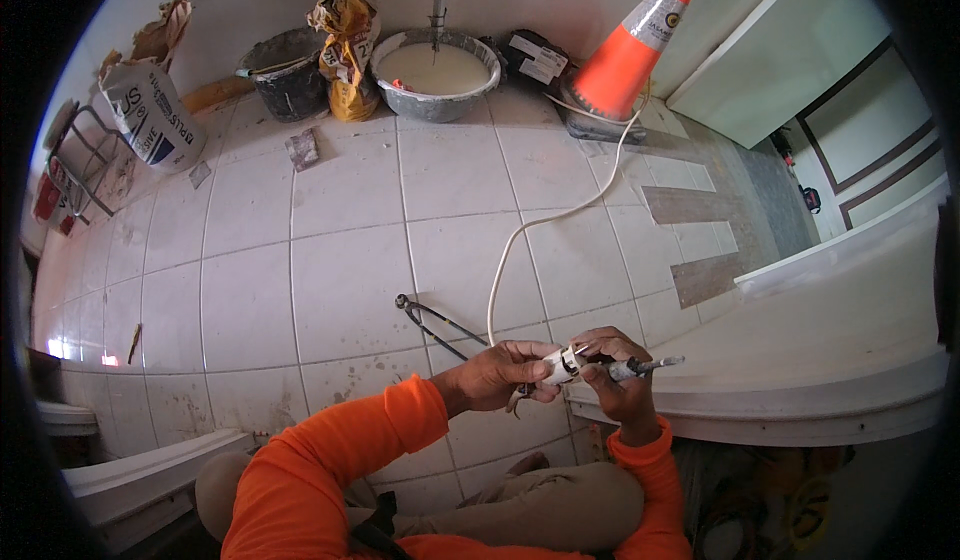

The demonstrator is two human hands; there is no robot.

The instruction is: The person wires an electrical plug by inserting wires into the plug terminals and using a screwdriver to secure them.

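My left hand (pixel 505 375) grips a small white plastic electrical fitting (pixel 562 365), which seems to be a plug or socket, with something short and brownish hanging below it. My right hand (pixel 615 380) pinches the fitting's right end and holds a grey, worn screwdriver-like tool (pixel 650 366), its shaft pointing right. On the tiles just left of my hands lie black-handled pincers (pixel 422 316), open, jaws away from me. A long white cable (pixel 520 231) runs from behind my hands across the floor to an orange traffic cone (pixel 625 65). Exactly what my fingertips press on is partly hidden.
Along the far wall stand bags (pixel 150 115), a black bucket (pixel 285 95) and a basin of pale liquid (pixel 435 70). A metal stand (pixel 80 160) is at the left. An open door (pixel 750 60), loose planks (pixel 690 203) and a raised sill (pixel 800 350) are at the right.
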